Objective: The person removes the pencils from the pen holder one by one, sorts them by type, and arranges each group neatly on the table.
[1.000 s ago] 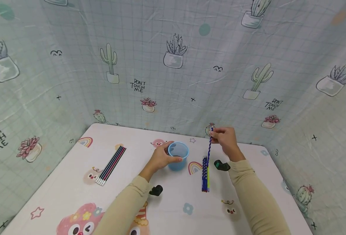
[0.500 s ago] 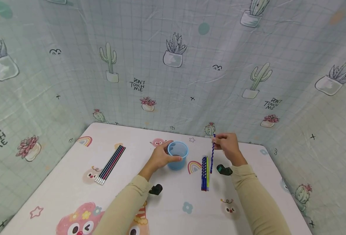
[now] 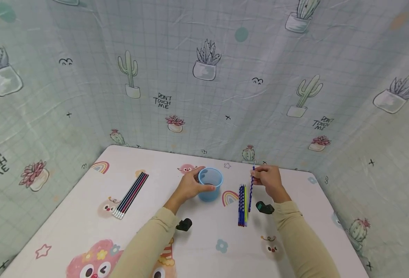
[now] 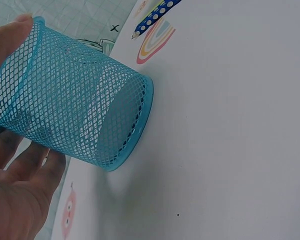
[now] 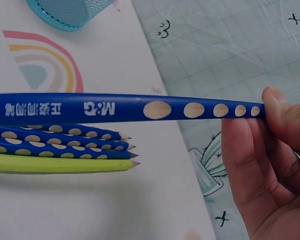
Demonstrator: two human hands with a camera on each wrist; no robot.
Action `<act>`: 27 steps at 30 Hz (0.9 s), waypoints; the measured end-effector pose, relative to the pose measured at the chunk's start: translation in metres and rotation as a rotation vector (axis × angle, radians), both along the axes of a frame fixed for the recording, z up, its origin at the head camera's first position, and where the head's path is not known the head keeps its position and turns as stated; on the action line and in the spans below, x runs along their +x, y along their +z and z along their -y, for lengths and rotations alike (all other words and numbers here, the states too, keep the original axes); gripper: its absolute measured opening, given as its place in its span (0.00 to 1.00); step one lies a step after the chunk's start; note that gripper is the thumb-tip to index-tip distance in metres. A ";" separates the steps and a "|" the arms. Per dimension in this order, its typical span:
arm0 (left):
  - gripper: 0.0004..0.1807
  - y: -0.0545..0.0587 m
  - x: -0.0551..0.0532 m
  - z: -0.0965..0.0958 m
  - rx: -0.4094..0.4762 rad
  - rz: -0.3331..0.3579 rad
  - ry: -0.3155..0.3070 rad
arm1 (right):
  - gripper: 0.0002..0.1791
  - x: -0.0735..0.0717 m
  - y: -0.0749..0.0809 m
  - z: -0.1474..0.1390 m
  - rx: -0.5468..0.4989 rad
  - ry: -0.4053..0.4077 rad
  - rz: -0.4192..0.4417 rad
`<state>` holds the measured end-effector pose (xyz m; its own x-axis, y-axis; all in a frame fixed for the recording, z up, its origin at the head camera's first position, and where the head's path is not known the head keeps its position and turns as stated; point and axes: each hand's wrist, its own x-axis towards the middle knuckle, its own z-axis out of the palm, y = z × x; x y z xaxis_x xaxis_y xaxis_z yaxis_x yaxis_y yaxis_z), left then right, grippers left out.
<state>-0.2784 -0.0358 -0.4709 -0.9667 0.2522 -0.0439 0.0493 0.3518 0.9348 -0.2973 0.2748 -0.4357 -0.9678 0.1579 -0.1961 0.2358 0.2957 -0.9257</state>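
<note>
A light-blue mesh pencil cup (image 3: 210, 194) stands near the middle of the table, and my left hand (image 3: 189, 187) grips it near the rim. In the left wrist view the thumb is on one side of the cup (image 4: 85, 95) and the other fingers are opposite. My right hand (image 3: 268, 179) pinches a blue pencil (image 3: 251, 196) by its far end, between thumb and fingers. That pencil (image 5: 125, 107) shows a row of bare-wood oval dimples. Just left of it in the head view, several dimpled blue pencils (image 3: 241, 208) lie side by side, with a yellow-green pencil (image 3: 246, 210) along their right edge.
Several dark pencils with white ends (image 3: 131, 195) lie in a row on the left of the table. A printed curtain (image 3: 208, 100) rises behind the table's back edge. Dark wrist cameras (image 3: 265, 207) sit under the forearms.
My right hand has come lower and nearer with the blue pencil, which has moved from over the row to its right side. My left hand stays on the cup.
</note>
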 end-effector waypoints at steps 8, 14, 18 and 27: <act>0.52 0.000 0.000 -0.001 0.010 -0.004 -0.003 | 0.17 0.001 -0.010 0.000 0.024 -0.015 0.064; 0.53 0.000 0.000 -0.001 0.002 0.008 0.001 | 0.17 0.004 -0.018 0.000 0.010 0.012 0.115; 0.54 0.001 0.000 0.000 -0.010 0.006 0.007 | 0.17 0.005 -0.022 0.001 -0.003 0.013 0.126; 0.53 -0.001 0.000 -0.001 0.004 0.011 0.008 | 0.16 0.010 -0.030 0.001 0.028 0.008 0.142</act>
<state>-0.2784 -0.0348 -0.4718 -0.9681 0.2446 -0.0540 0.0359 0.3486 0.9366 -0.2872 0.2734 -0.4653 -0.9319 0.1580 -0.3266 0.3613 0.3233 -0.8746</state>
